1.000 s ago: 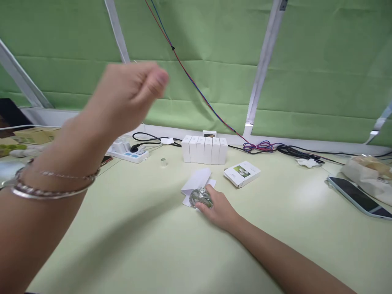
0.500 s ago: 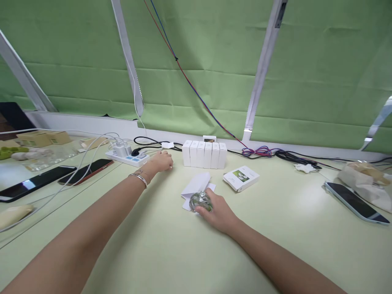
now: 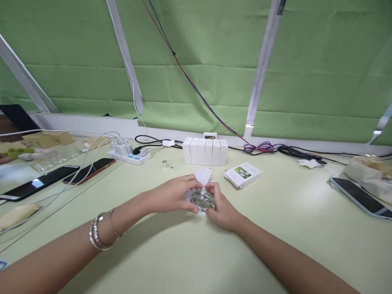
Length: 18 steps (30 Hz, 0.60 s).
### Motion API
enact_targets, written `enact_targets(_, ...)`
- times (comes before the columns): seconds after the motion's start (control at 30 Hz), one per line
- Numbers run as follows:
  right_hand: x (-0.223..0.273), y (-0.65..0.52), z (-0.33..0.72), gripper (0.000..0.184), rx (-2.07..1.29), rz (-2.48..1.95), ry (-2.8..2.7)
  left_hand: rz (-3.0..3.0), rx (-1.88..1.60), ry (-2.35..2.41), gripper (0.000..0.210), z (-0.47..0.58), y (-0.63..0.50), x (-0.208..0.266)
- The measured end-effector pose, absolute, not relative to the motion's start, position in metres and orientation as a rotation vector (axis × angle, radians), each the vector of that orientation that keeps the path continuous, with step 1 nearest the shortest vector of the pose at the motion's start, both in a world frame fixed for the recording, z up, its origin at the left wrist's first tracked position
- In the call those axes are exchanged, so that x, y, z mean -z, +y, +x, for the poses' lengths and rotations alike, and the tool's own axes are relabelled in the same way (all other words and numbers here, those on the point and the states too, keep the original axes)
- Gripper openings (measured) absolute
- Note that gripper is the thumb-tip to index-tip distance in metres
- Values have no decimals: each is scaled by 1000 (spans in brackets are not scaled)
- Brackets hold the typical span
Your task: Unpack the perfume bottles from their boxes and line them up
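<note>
A round, flat clear glass perfume bottle (image 3: 203, 201) stands upright on the table, its silver neck pointing up. My right hand (image 3: 225, 210) grips it from the right, fingers behind and thumb in front. From the left, my left hand (image 3: 176, 194) closes round its other side with thumb and fingers. Partly hidden behind the bottle and fingers is a folded white paper (image 3: 202, 175). To the right lies a white box (image 3: 243, 175) with a green picture. Left of the paper, a small silver cap (image 3: 165, 163) and a smaller silver piece (image 3: 172, 167) rest on the table.
A row of several small white boxes (image 3: 205, 152) stands at the back. A power strip (image 3: 130, 156) with plugs and white cables lies at left, beside two phones (image 3: 90, 170). At far right are another phone (image 3: 361, 198) and a cloth bag (image 3: 369, 175). Black cables (image 3: 298, 153) run along the wall.
My left hand has come back from near the power strip to the bottle's left side. The two small silver pieces now show where it was. My right hand stays on the bottle.
</note>
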State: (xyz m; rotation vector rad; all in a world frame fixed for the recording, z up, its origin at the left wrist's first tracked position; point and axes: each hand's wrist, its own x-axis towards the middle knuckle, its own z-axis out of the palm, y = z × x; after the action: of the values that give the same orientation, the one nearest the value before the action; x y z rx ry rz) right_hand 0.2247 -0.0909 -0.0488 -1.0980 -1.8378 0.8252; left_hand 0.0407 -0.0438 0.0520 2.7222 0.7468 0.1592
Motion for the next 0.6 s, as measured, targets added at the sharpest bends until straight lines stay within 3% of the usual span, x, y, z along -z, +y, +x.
enact_targets(0.2, 48, -91, 230, 42, -1129, -918, -1680, 2786, -332, 777, 32, 51, -46, -32)
enact_targets(0.37, 47, -93, 231, 43, -1126, -965, -1685, 2798, -579, 810, 30, 28, -43, -76)
enact_targets(0.47, 45, -94, 229, 53, -1088, -1059, -1747, 2746, -824, 1136, 37, 8, -20, -113)
enact_targets(0.6, 44, -94, 227, 54, -1085, -1098, -1755, 2601, -809, 1489, 37, -6, 41, -127)
